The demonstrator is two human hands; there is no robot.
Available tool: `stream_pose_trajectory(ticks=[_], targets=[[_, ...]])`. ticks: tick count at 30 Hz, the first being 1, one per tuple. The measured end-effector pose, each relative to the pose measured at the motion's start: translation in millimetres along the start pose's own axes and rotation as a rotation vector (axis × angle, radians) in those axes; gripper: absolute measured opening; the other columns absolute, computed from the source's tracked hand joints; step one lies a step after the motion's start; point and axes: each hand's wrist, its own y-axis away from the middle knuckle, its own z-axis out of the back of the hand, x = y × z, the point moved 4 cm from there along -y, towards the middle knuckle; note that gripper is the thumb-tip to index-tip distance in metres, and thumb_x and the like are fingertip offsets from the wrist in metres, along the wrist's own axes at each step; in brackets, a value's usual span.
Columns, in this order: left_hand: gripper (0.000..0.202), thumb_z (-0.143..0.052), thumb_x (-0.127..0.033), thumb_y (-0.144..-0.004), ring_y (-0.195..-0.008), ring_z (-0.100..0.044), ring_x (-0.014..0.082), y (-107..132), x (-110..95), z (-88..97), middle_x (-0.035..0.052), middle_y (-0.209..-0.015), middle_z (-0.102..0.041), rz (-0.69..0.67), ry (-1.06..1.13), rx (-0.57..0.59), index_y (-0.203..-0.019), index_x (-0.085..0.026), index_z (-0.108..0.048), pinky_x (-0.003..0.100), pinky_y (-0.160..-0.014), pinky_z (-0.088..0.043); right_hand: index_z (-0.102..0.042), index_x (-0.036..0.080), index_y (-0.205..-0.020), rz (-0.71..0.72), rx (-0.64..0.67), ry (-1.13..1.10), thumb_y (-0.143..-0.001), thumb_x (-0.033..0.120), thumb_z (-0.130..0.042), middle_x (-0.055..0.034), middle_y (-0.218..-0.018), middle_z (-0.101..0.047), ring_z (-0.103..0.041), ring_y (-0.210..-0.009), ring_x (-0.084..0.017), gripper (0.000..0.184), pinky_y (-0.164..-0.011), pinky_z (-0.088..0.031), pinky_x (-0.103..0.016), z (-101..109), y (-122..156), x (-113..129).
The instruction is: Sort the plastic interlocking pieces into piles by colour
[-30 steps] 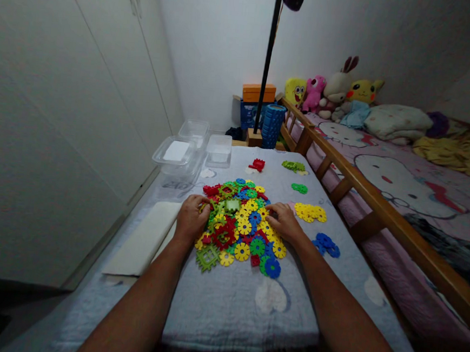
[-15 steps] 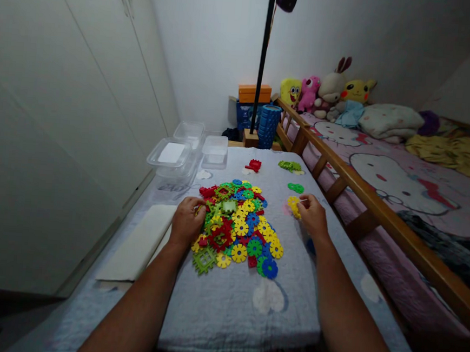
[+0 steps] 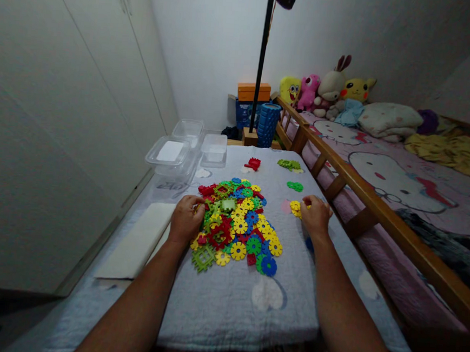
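A mixed pile of red, green, blue and yellow plastic interlocking pieces (image 3: 235,219) spreads over the middle of the cloth. My left hand (image 3: 186,218) is at its left edge, fingers curled around a yellow piece (image 3: 195,208) that shows only in part. Off to the right, my right hand (image 3: 316,216) pinches at yellow notched discs (image 3: 296,208); its fingertips partly cover them. Farther back are separate groups: green discs (image 3: 295,186), light green square pieces (image 3: 288,164) and red pieces (image 3: 253,164). Something blue (image 3: 310,244) lies partly hidden beside my right wrist.
Clear plastic containers (image 3: 167,157) stand at the back left, near a white folder-like pad (image 3: 136,244). A black pole (image 3: 260,64) rises behind the table. Along the right runs a wooden bed rail (image 3: 348,179), with plush toys (image 3: 331,88) on the bed.
My right hand has turned and shifted slightly right, and more yellow shows around its fingertips. The left hand stays nearly in place. The whole view has shifted a little.
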Motion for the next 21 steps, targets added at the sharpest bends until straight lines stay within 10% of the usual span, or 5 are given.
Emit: stream_pose_trajectory(ticks=[9,14,21], targets=[[0.02,-0.055,-0.034,-0.086,-0.106,-0.061,0.0287,-0.8,-3.3,0.4,0.0091,-0.102,-0.067,-0.019,-0.075,0.035,-0.093,-0.021,-0.069,0.047,-0.102,-0.047,-0.063,0.021,-0.128,0.597,0.3,-0.314,-0.09,0.043,-0.061,-0.0129,-0.124,-0.065,-0.056,-0.116,-0.029,0.043,-0.103,-0.042,-0.047,-21.6,51.1,73.7],[0.026,-0.057,-0.04,-0.089,-0.114,-0.059,0.0294,2.9,-5.2,-3.7,0.0103,-0.114,-0.066,-0.028,-0.087,0.091,-0.104,-0.021,-0.068,0.048,-0.105,-0.045,-0.043,0.02,-0.152,0.633,0.382,-0.22,-0.091,0.048,-0.059,-0.0169,-0.15,-0.049,-0.043,-0.135,-0.033,0.069,-0.111,-0.035,-0.051,-40.5,77.1,91.9],[0.035,-0.059,-0.041,-0.09,-0.118,-0.057,0.0294,6.5,-5.2,-10.0,0.0125,-0.125,-0.063,-0.01,-0.065,0.165,-0.118,-0.021,-0.063,0.048,-0.107,-0.044,-0.056,0.02,-0.139,0.587,0.279,-0.223,-0.095,0.042,-0.055,-0.0162,-0.135,-0.06,-0.05,-0.124,-0.032,0.049,-0.106,-0.038,-0.049,-50.2,70.6,103.3]])
